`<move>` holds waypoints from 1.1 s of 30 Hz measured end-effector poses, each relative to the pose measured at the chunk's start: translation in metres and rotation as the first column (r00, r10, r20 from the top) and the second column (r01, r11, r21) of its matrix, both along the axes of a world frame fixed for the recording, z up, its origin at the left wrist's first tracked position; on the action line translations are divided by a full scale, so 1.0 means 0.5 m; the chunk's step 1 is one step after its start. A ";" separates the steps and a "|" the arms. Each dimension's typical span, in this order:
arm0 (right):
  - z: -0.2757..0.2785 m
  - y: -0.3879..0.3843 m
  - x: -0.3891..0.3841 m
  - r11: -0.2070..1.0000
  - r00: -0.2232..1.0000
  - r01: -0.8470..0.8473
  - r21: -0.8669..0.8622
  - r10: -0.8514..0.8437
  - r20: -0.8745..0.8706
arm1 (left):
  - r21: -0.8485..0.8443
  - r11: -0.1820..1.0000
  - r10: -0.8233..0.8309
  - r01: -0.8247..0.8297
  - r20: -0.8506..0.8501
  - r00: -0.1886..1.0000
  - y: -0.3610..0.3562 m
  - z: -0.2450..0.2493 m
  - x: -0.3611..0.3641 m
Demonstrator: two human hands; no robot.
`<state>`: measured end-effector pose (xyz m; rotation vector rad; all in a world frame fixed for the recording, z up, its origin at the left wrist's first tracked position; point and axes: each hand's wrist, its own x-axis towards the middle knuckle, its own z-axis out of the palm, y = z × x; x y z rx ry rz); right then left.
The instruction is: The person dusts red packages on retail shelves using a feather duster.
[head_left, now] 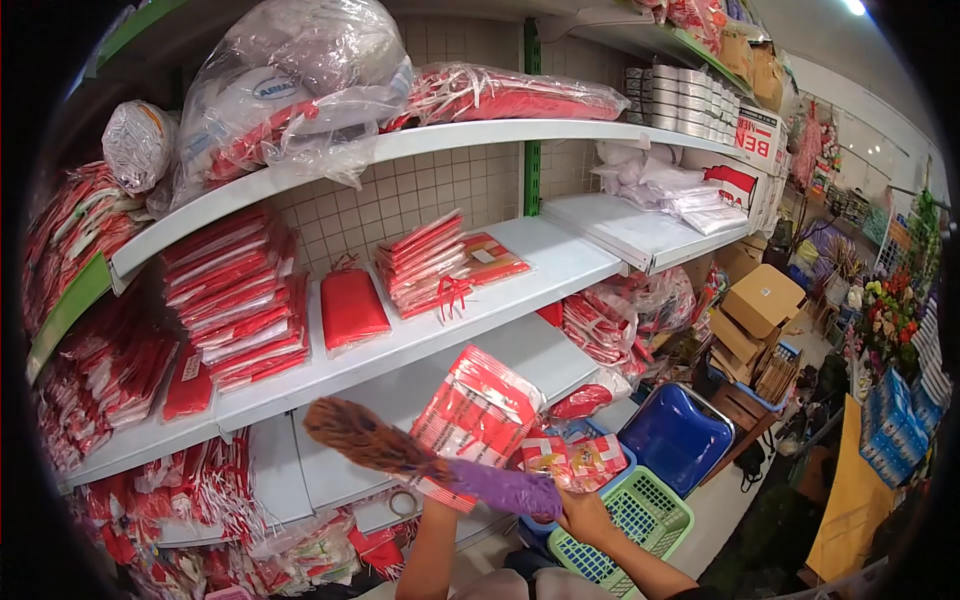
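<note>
Right grip (586,517) was closed on the duster (430,458) at its purple end, long axis running up-left across the packet (487,395). Packet lay left of this grip, above the nearer left wrist (433,520); left grip, hidden, could not be determined.

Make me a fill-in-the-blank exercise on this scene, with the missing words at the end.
1. The right hand holds the duster by its ____-coloured end.
2. The duster passes in ____ of the red-and-white packet.
3. The basket beneath the right forearm is coloured ____.
Missing words: purple; front; green.
</note>
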<state>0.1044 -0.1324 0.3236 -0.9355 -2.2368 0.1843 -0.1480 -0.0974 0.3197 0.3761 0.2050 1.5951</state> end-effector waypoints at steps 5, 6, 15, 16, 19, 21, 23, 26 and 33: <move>-0.016 0.030 0.043 0.933 0.945 0.175 -0.314 -0.248 -0.211 | 0.024 0.998 0.056 -0.055 -0.009 0.998 -0.003 0.031 -0.022; -0.010 0.032 0.048 0.962 0.978 0.125 -0.241 -0.160 -0.130 | 0.031 0.997 0.065 -0.064 -0.008 0.998 -0.001 0.038 -0.026; 0.001 0.101 0.080 0.936 0.945 0.243 -0.256 -0.288 -0.155 | 0.047 0.997 0.059 -0.058 -0.031 0.998 0.006 0.059 -0.014; 0.001 0.099 0.076 0.973 0.977 0.184 -0.140 -0.196 -0.081 | 0.045 0.997 0.058 -0.057 -0.033 0.998 0.008 0.059 -0.011; 0.072 0.063 0.046 0.991 0.983 -0.117 0.066 0.106 0.151 | 0.047 0.998 0.047 -0.045 -0.051 0.998 0.020 0.067 0.003; 0.066 0.076 0.040 0.996 0.985 -0.064 0.056 0.054 0.163 | 0.050 0.998 0.045 -0.042 -0.062 0.997 0.026 0.071 0.010; 0.058 0.091 0.037 1.000 0.996 0.014 0.010 -0.014 0.086 | 0.051 0.998 0.049 -0.045 -0.076 0.996 0.029 0.073 0.015; 0.054 0.120 0.035 0.982 0.976 0.141 -0.126 -0.159 -0.151 | 0.050 0.998 0.050 -0.046 -0.081 0.995 0.035 0.072 0.019; 0.081 0.157 0.068 0.973 0.973 0.225 -0.060 -0.221 0.073 | 0.054 0.997 0.055 -0.050 -0.100 0.993 0.059 0.075 0.023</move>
